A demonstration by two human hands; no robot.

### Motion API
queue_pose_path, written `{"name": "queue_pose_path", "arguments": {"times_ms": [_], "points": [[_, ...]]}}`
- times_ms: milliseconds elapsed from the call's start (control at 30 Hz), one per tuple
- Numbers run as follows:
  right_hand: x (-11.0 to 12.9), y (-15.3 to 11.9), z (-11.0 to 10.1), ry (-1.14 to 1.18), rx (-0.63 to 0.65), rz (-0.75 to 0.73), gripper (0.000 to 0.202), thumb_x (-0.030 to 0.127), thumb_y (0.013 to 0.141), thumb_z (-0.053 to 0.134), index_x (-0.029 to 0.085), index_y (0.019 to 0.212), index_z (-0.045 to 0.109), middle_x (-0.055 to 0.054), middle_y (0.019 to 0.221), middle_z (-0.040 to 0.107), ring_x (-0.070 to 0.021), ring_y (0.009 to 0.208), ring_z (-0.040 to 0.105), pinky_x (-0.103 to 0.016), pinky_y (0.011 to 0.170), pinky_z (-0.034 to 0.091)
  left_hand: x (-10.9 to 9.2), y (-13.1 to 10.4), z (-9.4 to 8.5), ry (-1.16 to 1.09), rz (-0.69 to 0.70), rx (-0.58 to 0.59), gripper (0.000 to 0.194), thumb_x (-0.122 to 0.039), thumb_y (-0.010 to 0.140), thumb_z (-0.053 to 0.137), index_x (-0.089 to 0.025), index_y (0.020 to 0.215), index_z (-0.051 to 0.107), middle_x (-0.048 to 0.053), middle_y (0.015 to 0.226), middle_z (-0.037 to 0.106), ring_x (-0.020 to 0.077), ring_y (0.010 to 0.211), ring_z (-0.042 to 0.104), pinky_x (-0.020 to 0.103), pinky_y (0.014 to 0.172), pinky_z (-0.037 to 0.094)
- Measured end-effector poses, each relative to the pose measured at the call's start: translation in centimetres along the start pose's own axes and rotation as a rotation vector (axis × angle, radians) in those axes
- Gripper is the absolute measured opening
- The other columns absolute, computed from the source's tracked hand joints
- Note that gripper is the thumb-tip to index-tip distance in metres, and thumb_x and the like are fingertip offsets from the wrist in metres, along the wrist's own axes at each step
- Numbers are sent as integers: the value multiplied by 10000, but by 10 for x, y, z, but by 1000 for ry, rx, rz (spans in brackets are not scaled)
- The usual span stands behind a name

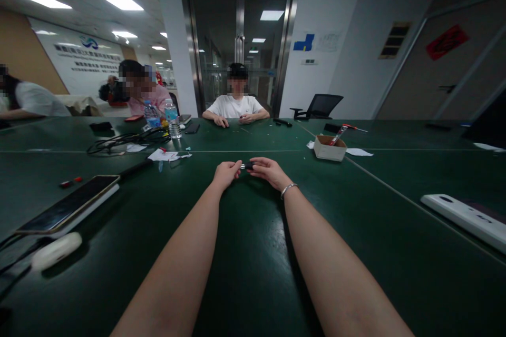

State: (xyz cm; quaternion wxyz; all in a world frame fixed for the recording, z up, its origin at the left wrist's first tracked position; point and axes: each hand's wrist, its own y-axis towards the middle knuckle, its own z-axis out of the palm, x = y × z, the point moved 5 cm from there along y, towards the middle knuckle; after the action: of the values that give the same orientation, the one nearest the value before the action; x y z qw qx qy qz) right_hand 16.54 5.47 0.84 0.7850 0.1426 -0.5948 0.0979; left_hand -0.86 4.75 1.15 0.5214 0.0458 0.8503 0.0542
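Note:
Both hands meet just above the green table [253, 274], a little beyond the middle of the view. Between them is a small black piece with a silver end [248, 166]; its exact kind is too small to make out. My left hand [226, 175] pinches the silver end between thumb and fingertips. From the other side, my right hand [272, 171] has its fingers closed on the black part. A silver bracelet [288, 189] circles my right wrist. My fingers partly hide the piece.
On the left lie a phone [73, 202], a white rounded device [57, 251], black cables [126, 141] and water bottles [173, 118]. A small cardboard box [330, 150] stands ahead right, a white power strip [466, 218] farther right. A person in white [237, 108] sits opposite.

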Motion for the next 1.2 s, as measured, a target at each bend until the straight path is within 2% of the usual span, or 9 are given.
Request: {"name": "queue_pose_path", "arguments": {"times_ms": [433,600,800,1033,1200], "points": [[3,-2,3,-24,-3,4,257,-11,764,655,161,951,696,-44,901,694,-129,747,710,-282,784,609,-3,-2,-1,5,-13,-24,446,-551,818,485,-183,595,602,-10,508,552,128,483,477,274,543,345],[3,-1,2,-18,-7,1,256,-18,771,638,158,949,693,-41,898,694,-122,722,711,-262,754,608,-2,0,0,16,35,-30,456,-554,820,471,-179,594,599,-7,515,552,125,485,477,272,542,342],[3,-2,2,-27,-33,15,231,-2,786,644,155,952,684,-50,894,705,-130,720,720,-254,728,608,2,3,2,-93,43,-14,407,-544,790,539,-160,688,626,16,611,604,119,550,515,252,550,383],[3,-3,1,-22,-85,27,186,22,810,635,139,947,679,-46,812,715,-120,657,715,-202,634,603,0,2,6,-276,66,32,289,-386,702,701,-157,863,632,32,763,642,120,664,568,230,577,435],[3,-2,2,-42,-86,34,170,33,813,638,132,943,682,-43,763,719,-118,633,713,-187,604,601,4,5,8,-303,57,35,296,-428,801,591,-163,930,623,39,767,641,121,682,584,225,583,447]]}}
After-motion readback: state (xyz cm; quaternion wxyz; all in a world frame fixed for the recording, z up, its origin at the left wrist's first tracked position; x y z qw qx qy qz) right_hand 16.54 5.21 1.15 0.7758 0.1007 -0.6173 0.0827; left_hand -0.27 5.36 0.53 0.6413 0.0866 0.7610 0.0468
